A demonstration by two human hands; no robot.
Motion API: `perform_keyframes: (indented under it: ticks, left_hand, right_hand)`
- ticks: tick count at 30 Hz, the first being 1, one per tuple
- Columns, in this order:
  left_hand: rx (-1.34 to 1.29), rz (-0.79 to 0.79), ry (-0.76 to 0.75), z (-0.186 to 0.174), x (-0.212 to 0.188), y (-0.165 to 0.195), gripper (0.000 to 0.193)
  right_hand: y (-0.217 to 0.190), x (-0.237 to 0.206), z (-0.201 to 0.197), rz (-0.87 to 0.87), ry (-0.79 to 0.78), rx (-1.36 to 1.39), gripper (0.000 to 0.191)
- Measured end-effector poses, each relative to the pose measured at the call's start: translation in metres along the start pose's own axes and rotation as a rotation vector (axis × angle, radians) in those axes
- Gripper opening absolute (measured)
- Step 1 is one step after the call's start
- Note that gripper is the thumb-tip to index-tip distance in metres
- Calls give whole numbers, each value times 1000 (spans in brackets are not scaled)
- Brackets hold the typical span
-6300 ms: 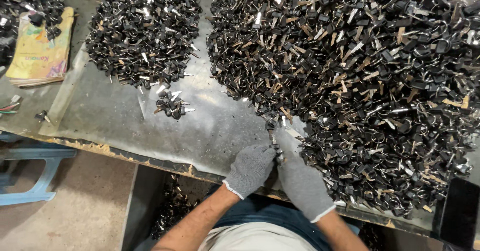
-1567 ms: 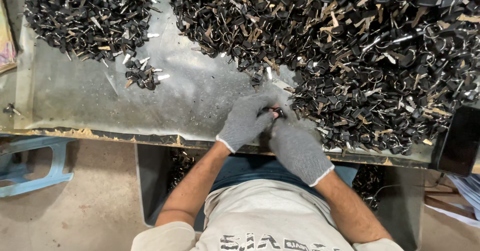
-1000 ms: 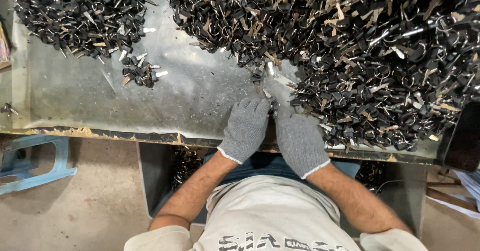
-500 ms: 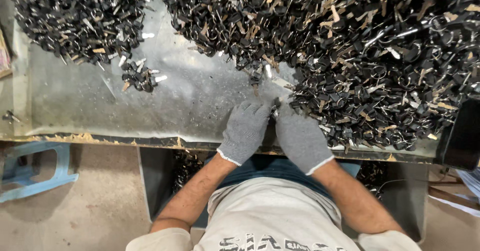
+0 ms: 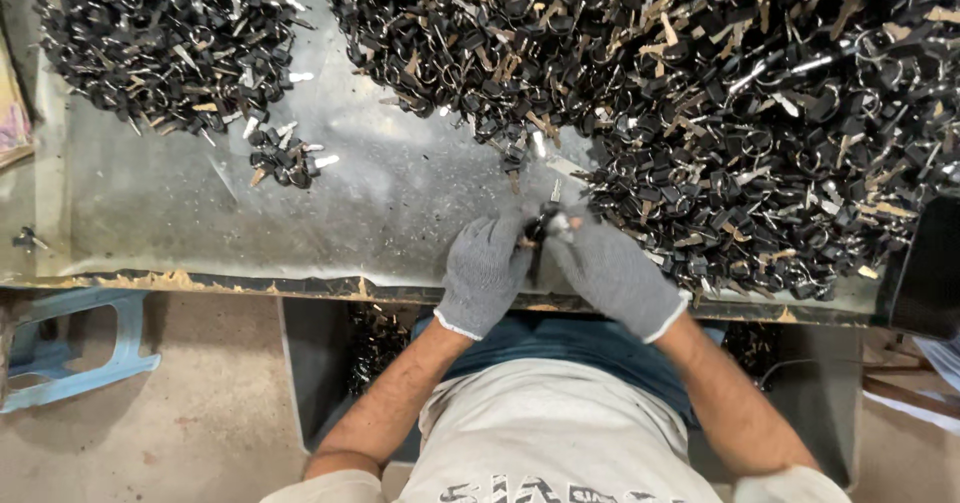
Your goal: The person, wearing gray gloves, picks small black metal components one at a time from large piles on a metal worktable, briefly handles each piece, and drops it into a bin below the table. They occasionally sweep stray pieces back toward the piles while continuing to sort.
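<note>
Both hands wear grey knit gloves and meet at the near edge of a metal-topped table [image 5: 400, 213]. My left hand [image 5: 487, 268] and my right hand [image 5: 612, 268] pinch one small black key-ring piece [image 5: 545, 225] between their fingertips; a short silver blade sticks up from it. A huge heap of the same black, tan and silver pieces [image 5: 700, 93] spreads right behind and to the right of my hands.
A second large heap [image 5: 165, 43] lies at the far left, with a small cluster [image 5: 285, 158] just below it. A blue plastic stool [image 5: 75, 348] stands on the floor at left. A dark bin [image 5: 925, 268] sits at the right edge.
My hands have stayed together at the table's near edge, working the small piece; its silver blade now points up between the fingertips. The camera has shifted slightly.
</note>
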State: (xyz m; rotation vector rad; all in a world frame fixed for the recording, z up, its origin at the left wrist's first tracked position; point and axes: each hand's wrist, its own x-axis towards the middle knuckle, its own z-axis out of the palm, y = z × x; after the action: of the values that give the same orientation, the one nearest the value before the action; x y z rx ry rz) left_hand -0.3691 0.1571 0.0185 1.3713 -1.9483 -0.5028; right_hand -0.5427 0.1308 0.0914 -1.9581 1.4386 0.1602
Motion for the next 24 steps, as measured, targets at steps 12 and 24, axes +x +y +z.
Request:
perform_keyframes:
  ticks: [12, 24]
  left_hand:
    - [78, 52, -56, 3, -6, -6, 22]
    - [41, 113, 1, -4, 0, -11, 17]
  right_hand:
    - [5, -19, 33, -152, 443, -430, 24]
    - [16, -7, 25, -60, 163, -356, 23]
